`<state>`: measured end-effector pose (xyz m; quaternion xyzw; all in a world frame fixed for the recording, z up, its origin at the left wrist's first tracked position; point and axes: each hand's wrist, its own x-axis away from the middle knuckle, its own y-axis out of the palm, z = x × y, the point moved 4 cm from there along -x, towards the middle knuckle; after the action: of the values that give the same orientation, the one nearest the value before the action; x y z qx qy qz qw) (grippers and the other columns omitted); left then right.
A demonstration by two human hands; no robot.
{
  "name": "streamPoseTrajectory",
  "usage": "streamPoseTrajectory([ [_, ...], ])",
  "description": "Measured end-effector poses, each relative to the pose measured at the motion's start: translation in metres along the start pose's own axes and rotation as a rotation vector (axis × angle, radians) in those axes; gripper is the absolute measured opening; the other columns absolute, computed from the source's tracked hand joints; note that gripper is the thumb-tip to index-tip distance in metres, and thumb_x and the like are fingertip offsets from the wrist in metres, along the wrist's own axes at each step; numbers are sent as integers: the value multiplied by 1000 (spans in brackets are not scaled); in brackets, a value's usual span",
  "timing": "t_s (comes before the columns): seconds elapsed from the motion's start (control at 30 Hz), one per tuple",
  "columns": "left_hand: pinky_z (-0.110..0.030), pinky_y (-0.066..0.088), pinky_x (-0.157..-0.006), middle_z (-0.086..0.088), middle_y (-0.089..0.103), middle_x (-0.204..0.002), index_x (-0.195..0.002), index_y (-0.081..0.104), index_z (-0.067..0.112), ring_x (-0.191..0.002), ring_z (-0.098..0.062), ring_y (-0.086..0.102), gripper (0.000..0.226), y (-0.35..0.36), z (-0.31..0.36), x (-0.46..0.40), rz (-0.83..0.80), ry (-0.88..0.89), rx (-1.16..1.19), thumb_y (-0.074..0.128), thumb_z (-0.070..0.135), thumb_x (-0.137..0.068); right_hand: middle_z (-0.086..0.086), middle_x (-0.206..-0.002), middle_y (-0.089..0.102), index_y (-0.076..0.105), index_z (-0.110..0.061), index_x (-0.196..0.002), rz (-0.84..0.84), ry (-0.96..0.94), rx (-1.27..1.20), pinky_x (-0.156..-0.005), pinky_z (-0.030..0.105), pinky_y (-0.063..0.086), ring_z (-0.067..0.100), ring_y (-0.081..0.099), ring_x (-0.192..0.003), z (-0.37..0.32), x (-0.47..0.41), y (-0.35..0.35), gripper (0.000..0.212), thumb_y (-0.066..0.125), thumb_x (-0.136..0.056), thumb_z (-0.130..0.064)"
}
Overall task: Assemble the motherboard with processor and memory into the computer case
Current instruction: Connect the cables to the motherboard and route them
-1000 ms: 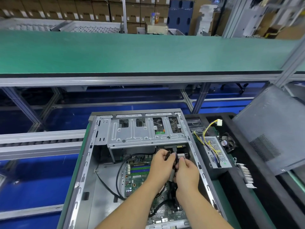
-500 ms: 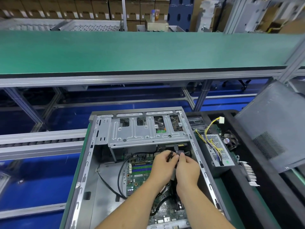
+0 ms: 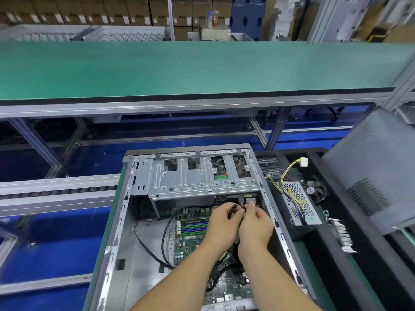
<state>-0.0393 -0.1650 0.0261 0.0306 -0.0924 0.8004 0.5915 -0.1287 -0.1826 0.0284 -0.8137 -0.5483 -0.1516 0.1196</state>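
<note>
The computer case (image 3: 116, 241) lies open on its side on the green tabletop (image 3: 314, 261), and the motherboard (image 3: 190, 234) already sits flat on its floor, with the blue and green memory slots (image 3: 195, 227) visible just left of the hands. Both hands work close together under the edge of the metal drive cage (image 3: 202, 178). The left hand (image 3: 221, 225) has its fingers curled and pinches the end of a black cable (image 3: 165, 241) (its plug shows dark between the fingertips). The right hand (image 3: 254, 223) also has curled fingers and seems to pinch a small connector near the grey port at the rear of the cage, but what exactly it holds I cannot tell.

I judge that the step in hand is the joining of cables, so the board itself is placed and the work is in its later part. The cable is light and soft and will bend easily, so it is better to take it by the stiff plug body and not by the wire. The plug is small and may slip; its pins are fragile, so it should go in straight, without force. The board is stiff but delicate, and pressing on its components should be avoided. The power supply (image 3: 296, 205) with yellow wires rests apart on the black tray (image 3: 359, 277) to the right
</note>
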Motion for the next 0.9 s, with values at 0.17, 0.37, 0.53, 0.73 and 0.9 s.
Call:
streamPoseTrajectory([
  [0.17, -19, 43, -60, 7, 62, -69, -80, 67, 13, -62, -2, 51, 17, -1, -1, -2, -10, 14, -28, 61, 17, -95, 2, -77, 74, 73, -17, -81, -18, 2, 38, -65, 30, 53, 18, 70, -76, 2, -3, 0, 27, 60, -102, -26],
  [0.37, -16, 40, -53, 7, 58, -63, -72, 62, 22, -56, -1, 49, 26, -1, 1, 0, -30, 47, -41, 58, 17, -97, 3, -77, 72, 72, -14, -82, -23, -16, 73, -65, 31, 52, 18, 68, -75, -1, -5, 1, 29, 58, -103, -28],
  [0.53, -19, 46, -57, -1, 69, -80, -84, 70, 22, -64, -2, 57, 19, -1, 1, 0, -30, 53, -52, 57, 20, -98, 4, -80, 72, 70, -13, -84, -34, -40, 91, -70, 34, 53, 19, 68, -78, -3, -4, 2, 30, 54, -104, -28],
  [0.73, -23, 47, -59, -6, 69, -82, -86, 69, 19, -66, -6, 57, 17, -1, 1, 0, -32, 50, -80, 57, 22, -98, 5, -81, 72, 70, -13, -83, -26, -54, 97, -70, 34, 54, 20, 67, -79, -5, -4, 2, 31, 54, -104, -28],
  [0.9, -20, 43, -56, -5, 65, -75, -79, 66, 17, -61, -4, 51, 20, -1, 3, 2, -43, 49, -65, 58, 22, -97, 6, -78, 67, 64, -11, -82, -42, -125, 144, -66, 33, 50, 20, 64, -75, -10, -2, 3, 33, 49, -106, -27],
])
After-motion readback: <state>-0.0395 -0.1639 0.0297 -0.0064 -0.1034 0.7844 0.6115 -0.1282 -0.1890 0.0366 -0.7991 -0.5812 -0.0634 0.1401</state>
